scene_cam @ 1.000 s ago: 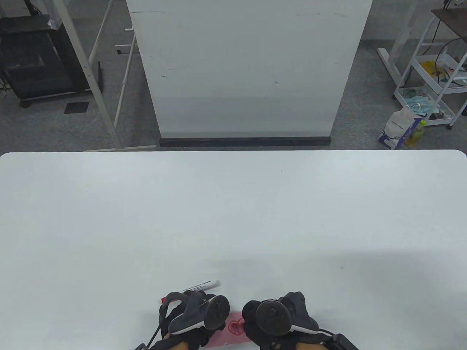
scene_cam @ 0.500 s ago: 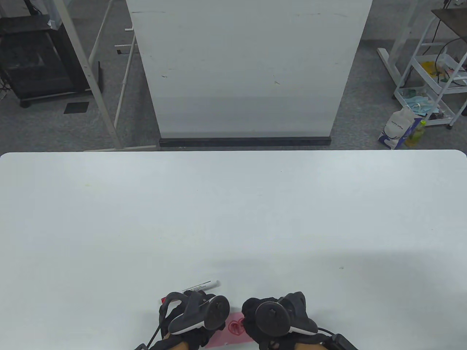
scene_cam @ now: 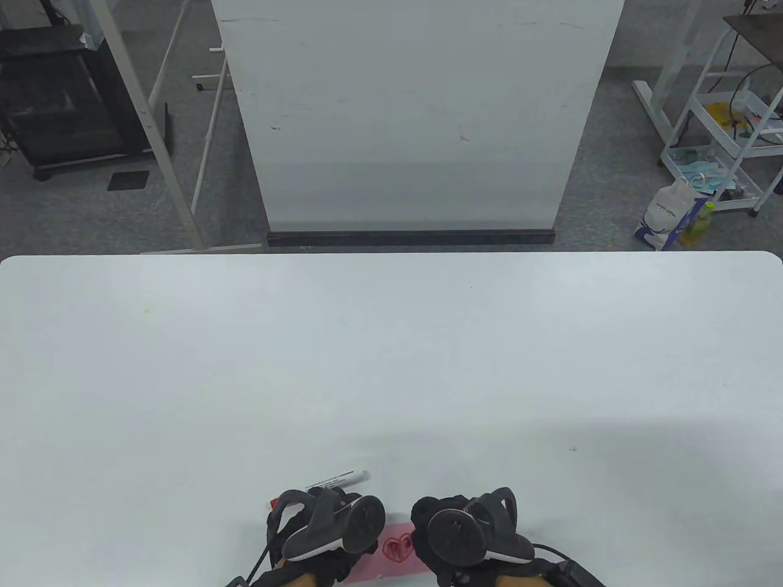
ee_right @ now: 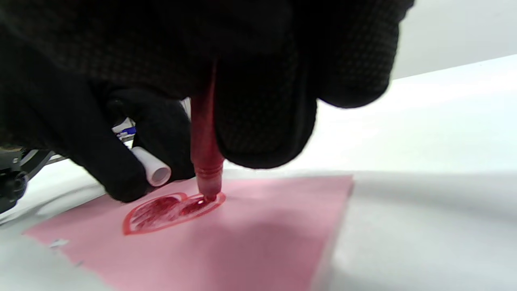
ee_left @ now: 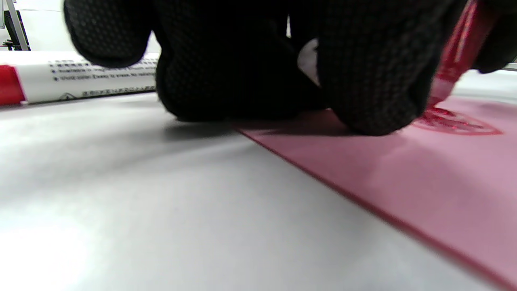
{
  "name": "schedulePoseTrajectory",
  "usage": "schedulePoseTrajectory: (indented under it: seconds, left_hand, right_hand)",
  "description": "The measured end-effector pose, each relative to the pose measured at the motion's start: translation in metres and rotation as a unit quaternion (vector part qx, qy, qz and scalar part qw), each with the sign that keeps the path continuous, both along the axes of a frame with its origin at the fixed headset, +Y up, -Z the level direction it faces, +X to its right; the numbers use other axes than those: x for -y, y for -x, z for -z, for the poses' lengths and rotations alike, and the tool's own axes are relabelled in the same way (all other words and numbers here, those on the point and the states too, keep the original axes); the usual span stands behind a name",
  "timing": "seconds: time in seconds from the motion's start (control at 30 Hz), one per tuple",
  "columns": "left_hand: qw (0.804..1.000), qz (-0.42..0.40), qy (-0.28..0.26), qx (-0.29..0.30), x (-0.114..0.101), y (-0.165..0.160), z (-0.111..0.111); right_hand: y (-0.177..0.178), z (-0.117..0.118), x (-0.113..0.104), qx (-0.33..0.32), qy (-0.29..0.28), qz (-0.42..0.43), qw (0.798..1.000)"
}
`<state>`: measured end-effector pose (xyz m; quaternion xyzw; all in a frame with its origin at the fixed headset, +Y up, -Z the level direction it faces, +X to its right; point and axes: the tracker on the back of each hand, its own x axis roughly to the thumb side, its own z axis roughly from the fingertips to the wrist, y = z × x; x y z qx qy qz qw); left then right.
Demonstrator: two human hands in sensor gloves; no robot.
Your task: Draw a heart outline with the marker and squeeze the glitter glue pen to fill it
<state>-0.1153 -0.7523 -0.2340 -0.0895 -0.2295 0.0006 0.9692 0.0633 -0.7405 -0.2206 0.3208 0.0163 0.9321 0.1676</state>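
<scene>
A pink paper (scene_cam: 391, 562) lies at the table's near edge with a red heart (scene_cam: 397, 546) drawn on it. My right hand (scene_cam: 465, 532) grips a red glitter glue pen (ee_right: 206, 137) upright. Its tip touches the heart (ee_right: 173, 210), which is partly filled with red glitter. My left hand (scene_cam: 333, 526) presses its fingertips (ee_left: 371, 81) on the left part of the paper (ee_left: 424, 173). The white marker (scene_cam: 342, 478) with a red cap lies on the table just beyond the left hand, with nobody holding it.
The white table (scene_cam: 391, 367) stretches far beyond both hands. Past its far edge stands a white board (scene_cam: 416, 122), with a cart (scene_cam: 728, 140) on the floor at the right.
My right hand has shifted slightly to the right with the glue pen, so more of the heart shows. The left hand and marker have not moved.
</scene>
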Motion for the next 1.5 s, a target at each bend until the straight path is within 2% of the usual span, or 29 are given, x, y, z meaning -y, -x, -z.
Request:
schedulePoseTrajectory:
  seconds: [0.1,0.23,0.37,0.47,0.63,0.8,0.97,1.13,1.37,1.5]
  left_hand:
    - [1.000,0.000,0.000,0.000,0.0000,0.0001,-0.0001]
    - [1.000,0.000,-0.001,0.000,0.0002,0.0002,-0.0001]
    - [1.000,0.000,0.000,0.000,0.0001,0.0002,-0.0002]
    - [1.000,0.001,-0.001,0.000,0.0002,0.0001,-0.0002]
    - [1.000,0.001,-0.001,0.000,0.0003,0.0002,-0.0002]
    - [1.000,0.001,-0.001,0.000,0.0003,0.0001,-0.0003]
    - [1.000,0.001,-0.002,0.000,0.0002,0.0000,-0.0002]
    - [1.000,0.000,-0.001,0.000,0.0003,0.0000,-0.0002]
    - [1.000,0.001,-0.001,0.000,0.0003,0.0001,-0.0004]
    - [1.000,0.000,-0.001,0.000,0.0003,0.0001,-0.0005]
  right_hand:
    - [0.0007,-0.0006,0.0031,-0.005,0.027,0.023,0.999]
    - [0.0010,-0.0001,0.0010,0.011,-0.021,0.001,1.000]
    - [-0.0004,-0.0010,-0.0007,-0.002,-0.003,-0.007,1.000]
    - [0.0003,-0.0009,0.0027,-0.009,0.020,0.017,1.000]
    - [-0.0004,-0.0006,0.0007,0.014,-0.020,-0.004,1.000]
    - [0.0000,-0.0006,0.0033,-0.002,0.027,0.022,0.999]
    - [0.0008,-0.0001,0.0019,0.020,-0.012,0.008,1.000]
    - [0.0012,-0.0011,0.0015,0.002,0.021,0.011,1.000]
    - [-0.0003,-0.0005,0.0013,0.022,-0.005,0.006,1.000]
    - [0.0005,-0.0006,0.0034,0.000,0.034,0.023,0.999]
